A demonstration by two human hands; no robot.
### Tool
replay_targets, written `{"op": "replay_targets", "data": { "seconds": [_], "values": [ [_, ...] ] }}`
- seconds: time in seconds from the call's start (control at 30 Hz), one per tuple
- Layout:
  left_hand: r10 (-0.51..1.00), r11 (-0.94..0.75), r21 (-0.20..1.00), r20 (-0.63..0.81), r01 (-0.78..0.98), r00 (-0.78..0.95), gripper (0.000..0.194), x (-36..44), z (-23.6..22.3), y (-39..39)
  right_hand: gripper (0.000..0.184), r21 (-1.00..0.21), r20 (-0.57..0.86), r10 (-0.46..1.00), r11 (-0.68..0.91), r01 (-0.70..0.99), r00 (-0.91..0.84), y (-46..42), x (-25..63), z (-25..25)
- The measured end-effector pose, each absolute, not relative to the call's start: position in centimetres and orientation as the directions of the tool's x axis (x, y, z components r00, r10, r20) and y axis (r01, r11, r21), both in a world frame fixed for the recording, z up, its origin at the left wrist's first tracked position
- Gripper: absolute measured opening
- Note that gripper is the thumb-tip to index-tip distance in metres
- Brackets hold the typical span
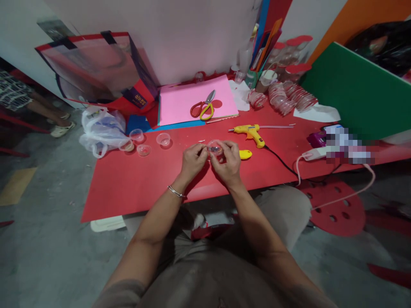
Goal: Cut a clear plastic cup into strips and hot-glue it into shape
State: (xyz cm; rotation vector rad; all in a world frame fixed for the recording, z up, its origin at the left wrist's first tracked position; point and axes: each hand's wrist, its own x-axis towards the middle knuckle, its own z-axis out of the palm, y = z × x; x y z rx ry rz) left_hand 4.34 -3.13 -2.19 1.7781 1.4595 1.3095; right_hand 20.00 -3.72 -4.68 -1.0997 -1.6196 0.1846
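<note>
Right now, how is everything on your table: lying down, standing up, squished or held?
Clear cup: held in the right hand
Scissors: lying on pink paper
Glue gun: lying on its side, stick in back
Plastic bag: crumpled
Cup stacks: tipped over, nested
Yellow tool: lying down, partly hidden

Both hands [210,163] at clear cup [215,147]; yellow glue gun [252,131] nearby.

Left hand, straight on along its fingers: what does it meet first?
The clear cup held in the right hand, almost at once: the fingertips of the left hand look right beside its rim, though depth is unclear.
</note>
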Motion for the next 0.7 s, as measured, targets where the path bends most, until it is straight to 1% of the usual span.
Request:
{"op": "replay_targets", "data": {
  "seconds": [0.1,0.17,0.23,0.4,0.53,0.7],
  "values": [
    [0.969,-0.208,0.937,0.236,0.281,-0.069,0.022,4.5,-2.0,-3.1,0.041,-0.662,0.643,0.764,0.517,0.543,0.056,-3.8,20.1,-4.5],
    [0.983,-0.151,0.974,0.167,0.169,-0.08,0.021,4.7,-1.8,-3.1,0.041,-0.675,0.634,0.771,0.512,0.531,0.062,-3.8,20.1,-4.5],
    [0.988,-0.118,0.988,0.127,0.101,-0.084,0.021,4.8,-1.6,-3.2,0.04,-0.679,0.637,0.767,0.515,0.523,0.072,-3.7,20.1,-4.4],
    [0.989,-0.091,0.994,0.097,0.061,-0.111,0.023,4.9,-1.1,-3.2,0.041,-0.706,0.606,0.792,0.492,0.51,0.074,-3.8,20.1,-4.3],
    [0.993,-0.037,0.999,0.035,-0.016,-0.115,0.028,5.0,-0.9,-3.2,0.041,-0.727,0.585,0.806,0.472,0.499,0.091,-3.7,20.2,-4.2],
    [0.995,-0.016,0.996,0.007,-0.093,-0.102,0.028,5.1,-0.3,-3.3,0.039,-0.713,0.611,0.785,0.491,0.5,0.102,-3.4,20.4,-4.1]
  ]
}}
